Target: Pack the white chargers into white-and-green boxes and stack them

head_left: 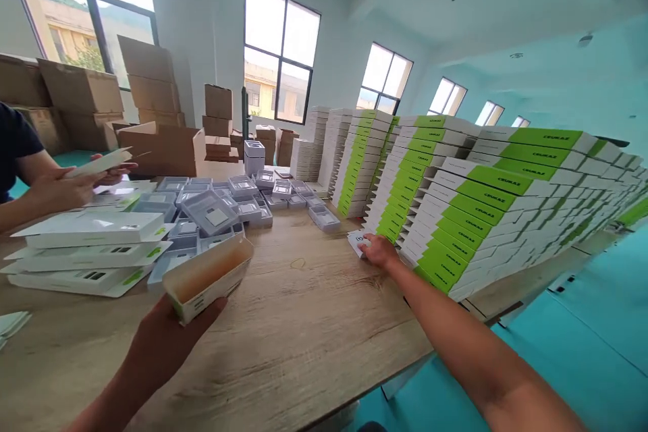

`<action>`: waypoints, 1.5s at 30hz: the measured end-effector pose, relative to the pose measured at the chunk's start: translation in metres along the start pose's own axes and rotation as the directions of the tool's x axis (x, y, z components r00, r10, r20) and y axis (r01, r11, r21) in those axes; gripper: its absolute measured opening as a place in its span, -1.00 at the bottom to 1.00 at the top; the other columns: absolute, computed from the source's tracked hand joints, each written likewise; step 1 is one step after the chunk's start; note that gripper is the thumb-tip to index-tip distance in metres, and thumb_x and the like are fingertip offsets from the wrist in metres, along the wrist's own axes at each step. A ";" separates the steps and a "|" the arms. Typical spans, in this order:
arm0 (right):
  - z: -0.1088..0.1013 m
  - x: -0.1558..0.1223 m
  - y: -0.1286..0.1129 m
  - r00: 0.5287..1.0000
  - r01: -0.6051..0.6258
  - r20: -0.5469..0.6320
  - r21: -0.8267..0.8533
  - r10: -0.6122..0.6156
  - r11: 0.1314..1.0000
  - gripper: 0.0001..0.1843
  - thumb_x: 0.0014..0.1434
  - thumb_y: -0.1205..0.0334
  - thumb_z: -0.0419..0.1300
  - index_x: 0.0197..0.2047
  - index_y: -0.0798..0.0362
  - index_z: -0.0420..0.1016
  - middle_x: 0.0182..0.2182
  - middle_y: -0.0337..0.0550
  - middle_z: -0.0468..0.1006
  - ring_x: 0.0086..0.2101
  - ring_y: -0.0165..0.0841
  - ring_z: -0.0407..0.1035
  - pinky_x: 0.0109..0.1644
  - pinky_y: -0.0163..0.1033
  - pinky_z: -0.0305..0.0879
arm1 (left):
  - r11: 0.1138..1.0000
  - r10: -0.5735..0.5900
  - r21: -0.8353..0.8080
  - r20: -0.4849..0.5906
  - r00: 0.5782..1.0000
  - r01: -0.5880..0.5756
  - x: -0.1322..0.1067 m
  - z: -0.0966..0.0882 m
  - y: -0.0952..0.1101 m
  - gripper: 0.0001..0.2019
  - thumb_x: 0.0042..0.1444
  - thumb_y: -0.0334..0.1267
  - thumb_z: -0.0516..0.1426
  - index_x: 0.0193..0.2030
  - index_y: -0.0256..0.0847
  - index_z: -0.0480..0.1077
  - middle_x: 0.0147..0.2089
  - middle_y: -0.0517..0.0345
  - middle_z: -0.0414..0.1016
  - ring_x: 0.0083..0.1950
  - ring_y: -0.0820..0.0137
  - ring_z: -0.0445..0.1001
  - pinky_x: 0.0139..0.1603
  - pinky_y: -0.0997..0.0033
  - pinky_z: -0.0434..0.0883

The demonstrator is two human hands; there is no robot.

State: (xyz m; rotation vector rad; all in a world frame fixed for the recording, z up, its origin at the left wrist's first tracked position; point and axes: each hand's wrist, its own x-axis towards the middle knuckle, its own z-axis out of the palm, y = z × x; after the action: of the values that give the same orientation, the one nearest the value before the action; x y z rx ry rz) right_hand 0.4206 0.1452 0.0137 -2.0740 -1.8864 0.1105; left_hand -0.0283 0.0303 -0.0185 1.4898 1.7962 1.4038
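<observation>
My left hand point(165, 341) is closed round an open white and green carton point(210, 275), its mouth turned toward me above the wooden table point(304, 324). My right hand point(379, 251) reaches out to the right and rests with curled fingers on a small white card or packet point(356, 241) lying at the foot of the stacked white and green boxes point(455, 209). Whether the fingers grip the card is unclear.
Several clear plastic trays point(217, 206) lie scattered mid-table. Flattened white cartons point(91, 250) are piled at the left. Another person's hands point(61, 185) hold a flat carton at far left. Brown cardboard boxes point(152, 88) stand behind. The table's edge runs along the right.
</observation>
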 end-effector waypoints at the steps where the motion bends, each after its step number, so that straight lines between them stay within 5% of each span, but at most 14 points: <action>1: 0.003 0.004 0.003 1.000 -0.012 0.022 -0.028 0.013 1.000 -0.63 0.36 0.10 0.22 0.16 0.06 0.43 0.11 -0.03 0.48 0.00 -0.20 0.46 0.06 0.03 0.47 | 1.000 -0.024 0.005 0.036 0.999 0.024 -0.002 0.001 0.000 -0.52 -0.23 0.12 0.34 -0.20 -0.10 0.52 -0.30 0.04 0.70 -0.24 -0.01 0.67 -0.37 0.20 0.59; 8: 0.009 0.018 0.010 0.990 -0.078 0.115 -0.048 0.083 0.996 -0.64 0.36 0.10 0.23 0.15 0.07 0.44 0.10 -0.03 0.49 -0.01 -0.20 0.47 0.06 0.03 0.47 | 0.998 0.062 0.017 0.152 0.986 -0.065 -0.009 0.004 0.004 -0.49 -0.11 0.16 0.29 -0.08 -0.10 0.50 -0.24 0.10 0.70 -0.22 0.07 0.67 -0.27 0.26 0.59; 19: 0.006 0.024 0.010 0.971 -0.208 0.167 0.229 0.172 0.951 -0.63 0.36 0.10 0.23 0.15 0.08 0.44 0.09 -0.04 0.49 -0.02 -0.20 0.47 0.03 0.01 0.48 | 0.970 0.242 -0.076 0.236 0.941 -0.230 -0.009 0.001 0.010 -0.61 0.03 0.06 0.29 -0.07 -0.09 0.52 -0.29 0.16 0.68 -0.35 0.18 0.64 -0.33 0.33 0.57; 27: -0.009 0.007 -0.010 0.976 -0.169 -0.045 0.450 0.211 0.877 -0.67 0.36 0.09 0.22 0.12 0.06 0.47 0.09 -0.07 0.50 -0.02 -0.19 0.47 0.03 -0.02 0.48 | 0.860 0.491 -0.268 0.203 0.847 -0.434 0.000 0.002 0.008 -0.69 0.05 -0.09 0.33 -0.03 0.04 0.53 0.03 0.11 0.64 0.01 0.14 0.63 0.04 0.23 0.56; 32: -0.029 -0.042 -0.055 0.974 0.028 -0.190 0.636 0.122 0.771 -0.51 0.33 -0.20 0.11 -0.06 0.09 0.50 -0.18 -0.08 0.61 -0.26 -0.25 0.53 -0.21 -0.19 0.52 | 0.892 0.425 -0.247 0.181 0.887 -0.378 0.006 0.006 -0.008 -0.66 0.06 -0.09 0.31 0.00 0.00 0.51 0.05 0.07 0.62 0.05 0.11 0.61 0.01 0.23 0.54; 35: -0.031 -0.099 -0.093 0.996 0.088 -0.084 0.761 -0.037 0.643 -0.49 0.21 -0.26 0.21 -0.12 0.05 0.51 -0.37 -0.17 0.60 -0.44 -0.35 0.48 -0.42 -0.28 0.46 | 0.898 0.388 -0.288 0.163 0.907 -0.332 0.004 0.006 -0.008 -0.64 0.06 -0.15 0.30 0.03 -0.05 0.49 0.08 0.02 0.60 0.09 0.11 0.58 0.04 0.22 0.52; 37: -0.031 -0.141 -0.116 0.978 -0.012 0.112 0.870 -0.174 0.493 -0.56 0.18 -0.18 0.30 -0.15 0.04 0.52 -0.52 -0.27 0.53 -0.59 -0.44 0.36 -0.57 -0.37 0.29 | 0.883 0.400 -0.331 0.155 0.903 -0.334 0.002 0.005 -0.003 -0.66 0.07 -0.23 0.29 0.01 -0.09 0.48 0.09 -0.01 0.59 0.13 0.12 0.55 0.12 0.19 0.48; 40: -0.030 -0.189 -0.145 0.888 -0.195 0.319 0.914 -0.332 0.356 -0.63 0.19 -0.11 0.34 -0.20 0.05 0.58 -0.63 -0.28 0.48 -0.65 -0.48 0.29 -0.57 -0.39 0.18 | 0.841 0.454 -0.396 0.146 0.879 -0.369 0.000 0.003 0.005 -0.70 0.08 -0.32 0.25 -0.01 -0.11 0.47 0.08 -0.05 0.56 0.16 0.13 0.51 0.17 0.16 0.44; 42: -0.031 -0.206 -0.163 0.839 -0.266 0.357 0.928 -0.411 0.262 -0.62 0.18 -0.11 0.35 -0.24 0.08 0.62 -0.59 -0.19 0.54 -0.59 -0.44 0.36 -0.46 -0.33 0.28 | 0.816 0.489 -0.421 0.135 0.862 -0.397 0.000 0.002 0.009 -0.69 0.07 -0.35 0.25 -0.01 -0.12 0.47 0.08 -0.07 0.54 0.18 0.12 0.49 0.18 0.14 0.42; 45: -0.032 -0.211 -0.186 0.845 -0.261 0.318 0.947 -0.430 0.188 -0.58 0.13 -0.09 0.39 -0.12 0.08 0.63 -0.46 -0.10 0.64 -0.46 -0.37 0.45 -0.27 -0.24 0.38 | 0.785 0.525 -0.450 0.118 0.843 -0.426 -0.001 0.001 0.009 -0.66 0.06 -0.38 0.27 0.00 -0.11 0.47 0.08 -0.07 0.52 0.19 0.11 0.47 0.20 0.12 0.41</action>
State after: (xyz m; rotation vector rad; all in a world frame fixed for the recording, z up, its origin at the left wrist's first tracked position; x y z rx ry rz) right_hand 0.2271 -0.0549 0.0639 -0.9341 -1.3677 1.6084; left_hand -0.0224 0.0294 -0.0113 1.8525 0.9215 1.6172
